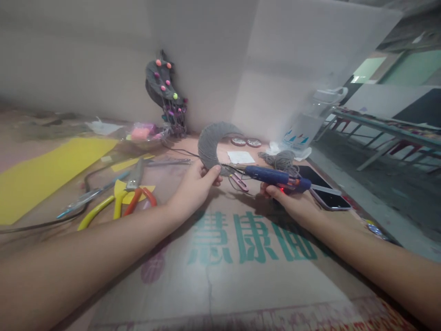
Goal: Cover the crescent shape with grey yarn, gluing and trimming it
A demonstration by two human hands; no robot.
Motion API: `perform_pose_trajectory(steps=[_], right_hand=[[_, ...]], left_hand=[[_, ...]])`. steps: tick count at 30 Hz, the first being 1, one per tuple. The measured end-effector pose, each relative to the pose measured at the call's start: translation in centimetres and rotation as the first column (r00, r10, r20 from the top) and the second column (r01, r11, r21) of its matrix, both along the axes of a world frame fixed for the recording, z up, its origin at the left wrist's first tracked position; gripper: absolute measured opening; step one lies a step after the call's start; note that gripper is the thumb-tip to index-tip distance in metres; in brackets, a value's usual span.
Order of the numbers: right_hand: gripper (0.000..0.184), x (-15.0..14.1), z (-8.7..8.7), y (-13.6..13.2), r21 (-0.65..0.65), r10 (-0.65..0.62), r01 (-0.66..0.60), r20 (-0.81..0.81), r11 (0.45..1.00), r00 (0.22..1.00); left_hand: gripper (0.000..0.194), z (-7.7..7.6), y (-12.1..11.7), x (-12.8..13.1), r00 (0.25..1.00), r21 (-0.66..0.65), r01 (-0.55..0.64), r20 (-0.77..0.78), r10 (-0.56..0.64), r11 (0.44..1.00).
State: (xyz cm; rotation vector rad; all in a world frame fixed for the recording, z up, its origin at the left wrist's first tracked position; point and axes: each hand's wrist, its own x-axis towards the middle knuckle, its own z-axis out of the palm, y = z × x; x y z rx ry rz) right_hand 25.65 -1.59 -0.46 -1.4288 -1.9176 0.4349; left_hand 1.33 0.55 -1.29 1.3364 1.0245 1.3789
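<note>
The left hand [198,186] pinches the lower end of a grey yarn-wrapped crescent [208,143] between thumb and fingers, holding it upright above the middle of the worktop [193,143]. The right hand [291,201] is closed around a blue hot glue gun [267,175], a red light glowing at its grip and a glue stick [326,189] jutting from its rear; the nozzle points at the crescent's lower end, though whether they touch cannot be told. Beneath, between both hands, lies a small pink tool [240,182]. A ball of grey yarn [280,159] sits behind the gun, and a smartphone [332,201] lies by the worktop's right edge. Towards the left edge are hand tools with yellow and red handles [119,202] and a yellow sheet [51,172]. At the back edge, a pompom-studded grey crescent [155,82] stands against the wall [206,59].
</note>
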Motion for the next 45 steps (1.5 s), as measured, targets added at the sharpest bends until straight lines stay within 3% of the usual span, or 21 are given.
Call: perform_pose_trajectory(steps=[6, 14, 26, 31, 45], right_hand=[[0.028, -0.6, 0.7, -0.6, 0.021, 0.023, -0.023, 0.041, 0.999, 0.999], [0.035, -0.6, 0.5, -0.5, 0.035, -0.038, 0.034, 0.116, 0.999, 0.993], [0.021, -1.3, 0.8, -0.5, 0.074, -0.001, -0.004, 0.067, 0.997, 0.998], [0.017, -1.4, 0.8, -0.6, 0.027, 0.069, -0.07, 0.019, 0.997, 0.997], [0.022, -1.4, 0.7, -0.4, -0.026, 0.081, -0.08, 0.027, 0.996, 0.996]], left_hand=[[0.012, -0.4, 0.3, -0.2, 1.0, 0.068, -0.013, -0.008, 0.014, 0.998], [0.013, -0.2, 0.1, -0.3, 0.999, 0.064, -0.017, -0.043, 0.02, 0.998], [0.013, -0.4, 0.2, -0.2, 0.999, 0.064, -0.001, -0.037, 0.003, 0.998], [0.015, -0.4, 0.2, -0.1, 1.0, 0.053, -0.005, -0.021, 0.006, 0.999], [0.017, -0.3, 0.3, -0.1, 1.0, 0.019, 0.004, 0.0, -0.004, 1.0]])
